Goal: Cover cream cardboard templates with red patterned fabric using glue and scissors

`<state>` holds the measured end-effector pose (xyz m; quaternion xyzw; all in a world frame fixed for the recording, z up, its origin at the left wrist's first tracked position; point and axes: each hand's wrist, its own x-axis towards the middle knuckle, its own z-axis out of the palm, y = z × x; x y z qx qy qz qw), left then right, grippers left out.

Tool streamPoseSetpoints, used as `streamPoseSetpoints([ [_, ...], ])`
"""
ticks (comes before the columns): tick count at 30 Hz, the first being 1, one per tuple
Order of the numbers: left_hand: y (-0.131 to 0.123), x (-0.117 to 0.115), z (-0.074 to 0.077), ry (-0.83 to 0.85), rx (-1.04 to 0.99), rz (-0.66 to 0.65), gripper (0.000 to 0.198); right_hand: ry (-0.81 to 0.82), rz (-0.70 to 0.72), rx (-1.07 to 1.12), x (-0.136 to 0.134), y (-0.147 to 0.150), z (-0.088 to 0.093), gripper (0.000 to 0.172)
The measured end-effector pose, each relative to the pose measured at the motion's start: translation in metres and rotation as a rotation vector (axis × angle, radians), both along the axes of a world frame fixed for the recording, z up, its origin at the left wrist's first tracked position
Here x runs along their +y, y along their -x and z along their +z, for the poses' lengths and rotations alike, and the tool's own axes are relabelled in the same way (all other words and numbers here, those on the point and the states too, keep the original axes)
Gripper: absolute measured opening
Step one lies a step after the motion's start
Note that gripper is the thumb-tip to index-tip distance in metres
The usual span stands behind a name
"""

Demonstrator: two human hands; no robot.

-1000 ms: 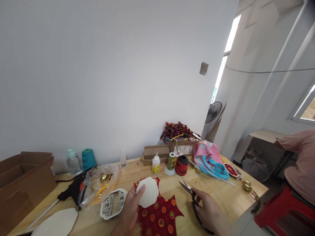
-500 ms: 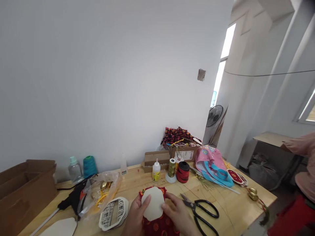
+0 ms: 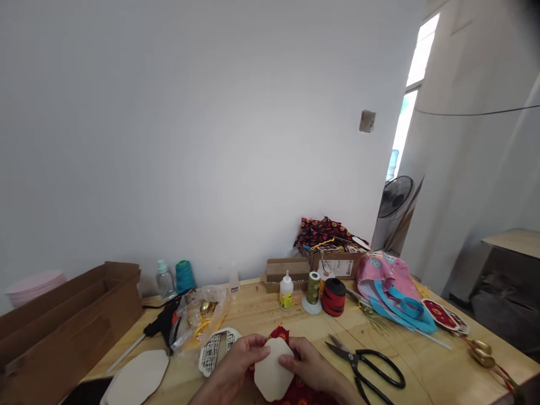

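A cream board panel with notched corners (image 3: 274, 371) is held between my two hands, backed by red patterned cloth (image 3: 300, 392). My left hand (image 3: 241, 360) grips the panel's left edge, thumb on its face. On the opposite edge, my right hand (image 3: 310, 363) pinches panel and cloth, its thumb also on the face. Left of my left hand lies a cream lattice frame (image 3: 210, 353), partly covered by that hand. Black-handled scissors (image 3: 358, 360) rest on the table to the right of my right hand, blades apart.
Behind my hands stand a glue bottle (image 3: 286, 292), a green thread spool (image 3: 313, 289) and a red-black spool (image 3: 333, 297). A glue gun (image 3: 162, 320) and larger cream panels (image 3: 137, 377) lie left, beside a cardboard box (image 3: 84, 320). Pink-blue fabric (image 3: 392, 287) lies right.
The view has swung left, so the table's things sit farther right and the person at the right edge is gone. The panel has tilted and sits lower, still in both hands.
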<state>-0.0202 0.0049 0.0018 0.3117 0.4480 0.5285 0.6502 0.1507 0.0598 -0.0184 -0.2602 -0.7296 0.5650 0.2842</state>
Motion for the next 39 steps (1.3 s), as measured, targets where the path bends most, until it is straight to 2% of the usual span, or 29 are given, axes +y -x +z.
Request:
streamPoseSetpoints([
  [3, -0.001, -0.004, -0.004, 0.036, 0.027, 0.000, 0.017, 0.003, 0.120, -0.009, 0.004, 0.003, 0.003, 0.036],
  [5, -0.004, -0.006, -0.002, 0.044, 0.030, -0.044, 0.018, 0.001, 0.158, -0.016, 0.006, 0.003, 0.002, 0.036],
  [9, -0.008, -0.007, 0.008, 0.067, 0.059, -0.204, 0.022, -0.010, 0.200, -0.033, 0.007, 0.001, -0.001, 0.033],
  [13, -0.005, -0.005, 0.010, 0.088, 0.179, -0.265, 0.011, -0.029, 0.208, -0.026, 0.006, -0.001, -0.006, 0.032],
  [18, -0.005, -0.006, 0.009, 0.050, 0.300, -0.227, 0.011, -0.044, 0.193, -0.009, 0.005, -0.003, -0.010, 0.036],
  [27, -0.018, -0.020, 0.014, -0.016, 0.338, -0.261, 0.011, -0.007, 0.287, 0.003, 0.004, -0.003, -0.010, 0.048],
  [31, -0.017, -0.023, 0.014, -0.043, 0.356, -0.246, 0.007, -0.004, 0.268, -0.007, 0.004, -0.003, -0.013, 0.048],
  [39, -0.018, -0.019, 0.000, -0.118, 0.348, -0.104, 0.013, 0.020, 0.234, -0.032, 0.005, -0.006, -0.019, 0.049],
])
